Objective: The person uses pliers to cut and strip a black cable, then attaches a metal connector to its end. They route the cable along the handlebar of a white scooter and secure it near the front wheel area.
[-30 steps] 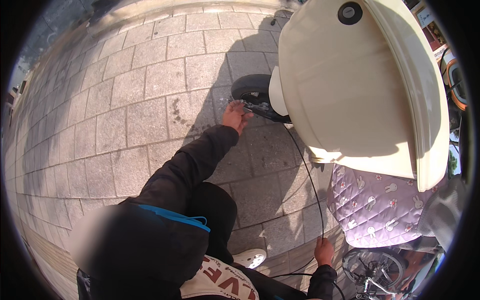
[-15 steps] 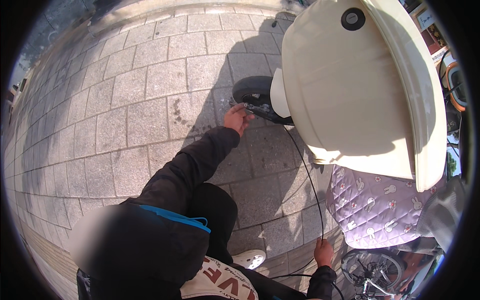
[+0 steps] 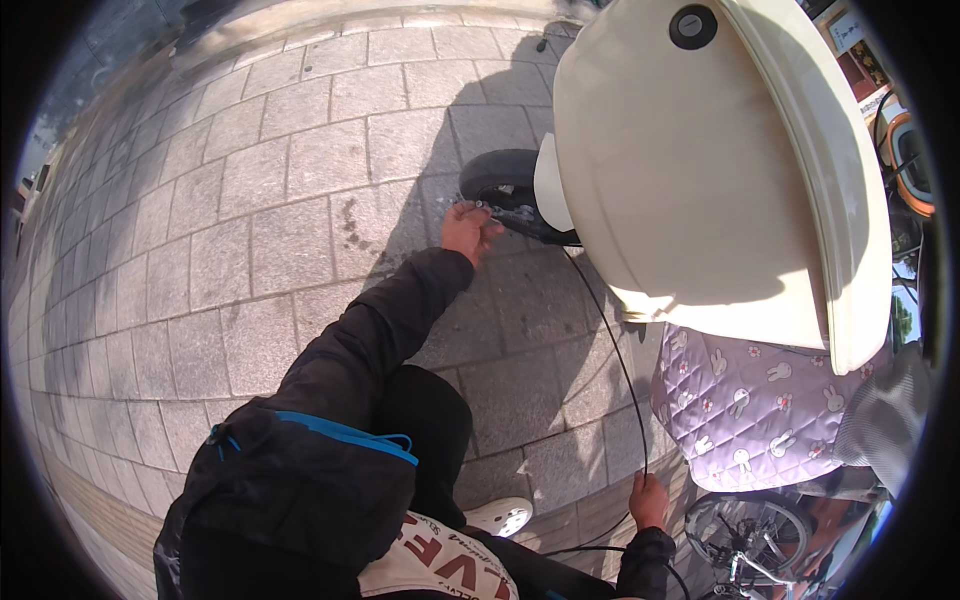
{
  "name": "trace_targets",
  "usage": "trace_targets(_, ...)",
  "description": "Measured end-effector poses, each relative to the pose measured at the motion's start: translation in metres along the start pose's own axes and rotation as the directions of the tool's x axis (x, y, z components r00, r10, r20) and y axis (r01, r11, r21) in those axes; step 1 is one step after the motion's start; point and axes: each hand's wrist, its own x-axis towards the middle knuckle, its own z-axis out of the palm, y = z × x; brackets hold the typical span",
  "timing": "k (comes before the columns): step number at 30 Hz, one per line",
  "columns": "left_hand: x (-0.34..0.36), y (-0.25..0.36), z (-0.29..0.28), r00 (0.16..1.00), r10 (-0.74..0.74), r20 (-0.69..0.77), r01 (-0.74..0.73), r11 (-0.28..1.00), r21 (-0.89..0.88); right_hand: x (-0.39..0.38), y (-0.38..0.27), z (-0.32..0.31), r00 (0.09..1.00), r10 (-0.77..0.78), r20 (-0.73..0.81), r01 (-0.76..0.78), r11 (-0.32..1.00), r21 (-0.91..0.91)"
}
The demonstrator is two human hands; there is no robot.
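My left hand (image 3: 470, 234) reaches out to the low end of a scooter, beside its black rear wheel (image 3: 492, 172). Its thumb and fingers are pinched together at the metal parts (image 3: 512, 213) near the wheel's hub; what lies between the fingertips is too small to make out. At the lower right, my right hand (image 3: 649, 502) is closed round a thin black cable (image 3: 618, 350). From that hand the cable rises in a curve to the underside of the scooter near the wheel. Further black cable loops below the hand.
A large cream top box (image 3: 690, 170) with a round lock overhangs the wheel. Next to it hangs a quilted lilac cover (image 3: 750, 410) with a rabbit print. A bicycle (image 3: 750, 545) stands at the lower right. Grey paving (image 3: 290, 230) spreads to the left.
My left hand's fingertips have shifted slightly left at the metal parts by the wheel. My right hand keeps its grip on the cable. The whole view has moved a little.
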Motion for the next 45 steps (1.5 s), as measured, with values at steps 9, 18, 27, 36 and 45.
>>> trace_targets(9, 0.029, 0.005, -0.017, 0.983, 0.186, -0.009, -0.16, 0.868, 0.471, -0.002, -0.005, -0.006, 0.999, 0.032, 0.009, -0.032, 0.999, 0.015)
trace_targets(18, 0.039, 0.022, -0.02, 0.996, -0.03, -0.088, 0.081, 0.75, 0.657, -0.004, -0.003, -0.005, 0.999, 0.043, 0.025, -0.043, 0.999, 0.005)
trace_targets(27, 0.023, 0.04, -0.012, 0.988, 0.051, 0.144, -0.152, 0.4, 0.904, -0.003, -0.006, -0.006, 0.999, 0.039, 0.019, -0.04, 0.999, 0.012)
trace_targets(36, 0.009, 0.043, 0.008, 0.884, 0.218, 0.413, -0.378, -0.186, 0.907, 0.002, -0.005, -0.002, 0.999, 0.045, 0.021, -0.045, 0.999, 0.009)
trace_targets(45, 0.063, 0.022, -0.042, 1.0, 0.004, -0.019, 0.013, 0.603, 0.797, 0.001, -0.006, -0.004, 0.998, 0.053, 0.036, -0.054, 0.998, 0.022)
